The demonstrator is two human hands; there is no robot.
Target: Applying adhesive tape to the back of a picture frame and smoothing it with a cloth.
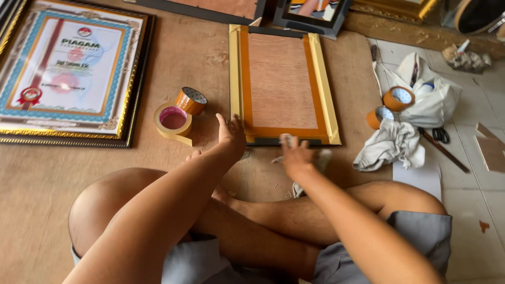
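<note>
A picture frame [284, 84] lies face down on a plywood board, its brown backing edged with orange and pale yellow tape. My left hand [230, 132] rests with fingers spread at the frame's near left corner. At the near edge, my right hand [295, 153] is blurred; it touches the frame's bottom rail, and something pale shows by its fingers, though I cannot tell what. Two tape rolls, one yellow [173, 120] and one orange [191, 100], sit just left of my left hand.
A framed certificate [66, 71] lies at the far left. Right of the frame are a white cloth [392, 146], a white bag [431, 94], two orange tape rolls [397, 98], scissors [441, 135] and a stick. More frames line the top edge. My crossed legs fill the foreground.
</note>
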